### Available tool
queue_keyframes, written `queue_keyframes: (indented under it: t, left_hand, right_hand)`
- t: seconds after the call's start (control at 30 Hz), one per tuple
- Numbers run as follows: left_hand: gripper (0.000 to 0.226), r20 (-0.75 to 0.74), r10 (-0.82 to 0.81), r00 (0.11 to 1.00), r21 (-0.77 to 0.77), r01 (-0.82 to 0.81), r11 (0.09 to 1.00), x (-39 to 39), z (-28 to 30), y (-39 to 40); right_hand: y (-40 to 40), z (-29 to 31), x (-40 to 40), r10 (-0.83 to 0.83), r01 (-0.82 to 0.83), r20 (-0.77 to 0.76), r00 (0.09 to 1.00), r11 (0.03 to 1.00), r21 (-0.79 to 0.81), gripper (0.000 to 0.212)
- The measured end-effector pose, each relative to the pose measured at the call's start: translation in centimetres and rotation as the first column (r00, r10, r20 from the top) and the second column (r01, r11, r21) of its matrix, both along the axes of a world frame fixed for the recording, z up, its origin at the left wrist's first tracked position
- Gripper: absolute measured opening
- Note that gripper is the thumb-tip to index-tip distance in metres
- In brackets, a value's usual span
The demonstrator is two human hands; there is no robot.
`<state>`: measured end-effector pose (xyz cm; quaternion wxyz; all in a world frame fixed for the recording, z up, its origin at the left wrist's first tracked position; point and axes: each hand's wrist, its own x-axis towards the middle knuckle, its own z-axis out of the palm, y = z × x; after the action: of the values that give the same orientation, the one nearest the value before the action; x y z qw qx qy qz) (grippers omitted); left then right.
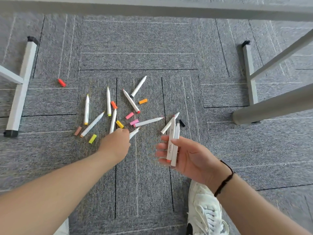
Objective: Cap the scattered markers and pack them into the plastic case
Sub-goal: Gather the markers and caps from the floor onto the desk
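Our right hand (184, 155) is curled round two markers (173, 146), held upright against the palm with their tips pointing to twelve o'clock. Our left hand (116, 143) reaches down over a marker (134, 132) on the carpet (138, 39); the barrel pokes out at one o'clock from under the knuckles, and we cannot tell whether the fingers have closed on it.

The other markers (108, 100) lie loose on the carpet from ten to twelve o'clock of the left hand, with their caps (143, 101) scattered among them and one red cap (61, 82) well apart at ten o'clock. No case is in view.

We judge these markers light, stiff and smooth, likely to roll. A pinch at mid-barrel should lift them, keeping fingers off the wet tips. The small caps call for a fingertip pinch.
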<state>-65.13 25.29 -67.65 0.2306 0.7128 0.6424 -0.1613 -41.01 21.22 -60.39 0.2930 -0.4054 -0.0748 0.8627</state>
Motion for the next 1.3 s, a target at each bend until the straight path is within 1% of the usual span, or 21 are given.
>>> queue_keyframes:
  t: [0.07, 0.13, 0.2, 0.23, 0.27, 0.3, 0.37, 0.4, 0.43, 0.47, 0.5, 0.57, 0.63, 0.7, 0.8, 0.87, 1.0, 1.1, 1.17, 1.2, 1.3]
  left_hand:
    - [0.010, -0.024, -0.026, 0.999, -0.036, 0.025, 0.999, 0.5, 0.1, 0.2]
    - [0.007, 0.032, 0.023, 0.999, -0.093, -0.020, 0.995, 0.8, 0.1, 0.5]
    - [0.023, 0.173, 0.180, 0.968, -0.197, -0.145, 0.970, 1.0, 0.4, 0.8]
    - [0.026, 0.255, 0.279, 0.926, -0.265, -0.211, 0.941, 1.0, 0.8, 1.1]
    - [0.024, 0.344, 0.385, 0.856, -0.344, -0.266, 0.900, 1.0, 1.4, 1.3]
    - [0.018, 0.427, 0.506, 0.750, -0.450, -0.308, 0.838, 1.1, 2.2, 1.6]
    - [0.011, 0.511, 0.732, 0.450, -0.691, -0.292, 0.661, 1.3, 3.9, 1.8]
    - [0.011, 0.506, 0.809, 0.298, -0.781, -0.240, 0.577, 1.2, 4.7, 1.9]
    - [0.012, 0.487, 0.856, 0.173, -0.839, -0.179, 0.513, 1.0, 5.4, 2.0]
    - [0.015, 0.463, 0.882, 0.089, -0.874, -0.117, 0.471, 0.8, 6.1, 2.0]
    - [0.020, 0.440, 0.897, 0.041, -0.896, -0.050, 0.442, 0.5, 6.6, 2.0]
    - [0.030, 0.397, 0.918, -0.004, -0.914, 0.087, 0.395, -0.1, 7.3, 1.7]
    - [0.035, 0.365, 0.931, -0.029, -0.911, 0.196, 0.363, -0.8, 7.8, 1.3]
    - [0.033, 0.354, 0.935, -0.029, -0.902, 0.253, 0.349, -1.5, 8.2, 0.9]
    - [0.036, 0.366, 0.931, -0.004, -0.896, 0.267, 0.354, -2.5, 8.4, 0.5]
    - [0.036, 0.372, 0.928, 0.007, -0.904, 0.232, 0.360, -3.3, 8.5, 0.3]
    - [0.026, 0.410, 0.911, 0.050, -0.910, 0.082, 0.405, -4.7, 8.7, -0.2]
    - [0.029, 0.488, 0.851, 0.194, -0.854, -0.098, 0.512, -5.2, 8.7, -0.6]
    - [0.027, 0.519, 0.801, 0.300, -0.781, -0.215, 0.586, -5.5, 8.4, -1.0]
    - [0.023, 0.524, 0.785, 0.331, -0.745, -0.269, 0.611, -5.6, 8.3, -1.1]
    - [0.013, 0.523, 0.769, 0.367, -0.662, -0.394, 0.638, -5.9, 7.6, -1.1]
  right_hand:
    - [0.0, -0.1, 0.1, -0.029, 0.030, 0.039, 0.999, 0.999, -0.024, 0.038]
    - [-0.1, -0.2, 0.3, -0.050, 0.053, 0.086, 0.995, 0.998, -0.032, 0.033]
    - [-0.2, -0.1, 0.7, -0.052, 0.059, 0.157, 0.986, 0.997, -0.039, 0.028]
    - [-0.2, -0.2, 0.8, -0.051, 0.059, 0.179, 0.982, 0.997, -0.042, 0.027]
    - [-0.2, -0.2, 1.0, -0.048, 0.058, 0.194, 0.980, 0.997, -0.044, 0.026]
    - [-0.2, -0.3, 1.1, -0.043, 0.054, 0.209, 0.977, 0.997, -0.047, 0.027]
    - [-0.2, -0.5, 1.2, -0.037, 0.053, 0.247, 0.968, 0.997, -0.058, 0.030]
    - [-0.1, -0.5, 1.2, -0.036, 0.054, 0.258, 0.966, 0.996, -0.064, 0.033]
    - [0.0, -0.5, 1.2, -0.037, 0.057, 0.262, 0.964, 0.996, -0.069, 0.036]
    - [0.2, -0.5, 1.1, -0.037, 0.058, 0.267, 0.963, 0.996, -0.069, 0.038]
    - [0.4, -0.4, 1.0, -0.031, 0.051, 0.280, 0.959, 0.997, -0.064, 0.037]
    - [0.8, -0.4, 0.8, -0.018, 0.039, 0.323, 0.946, 0.997, -0.060, 0.031]
    - [1.2, -0.8, 0.5, -0.020, 0.052, 0.376, 0.927, 0.996, -0.076, 0.031]
    - [1.7, -1.2, 0.0, -0.022, 0.069, 0.440, 0.898, 0.993, -0.091, 0.032]
    - [3.0, -2.3, -0.8, -0.014, 0.091, 0.560, 0.828, 0.990, -0.110, 0.031]
    - [4.2, -3.5, -1.3, 0.041, 0.042, 0.675, 0.737, 0.993, -0.107, 0.028]
    - [7.4, -5.6, -2.3, 0.141, -0.101, 0.870, 0.472, 0.989, -0.106, 0.024]
    - [9.2, -6.8, -2.9, 0.163, -0.208, 0.951, 0.263, 0.972, -0.109, 0.028]
    - [9.6, -7.3, -3.2, 0.180, -0.284, 0.970, 0.165, 0.950, -0.129, 0.035]
    - [9.6, -7.5, -3.4, 0.194, -0.319, 0.973, 0.127, 0.937, -0.145, 0.036]
    - [9.6, -8.3, -3.6, 0.230, -0.364, 0.973, 0.028, 0.909, -0.205, 0.034]
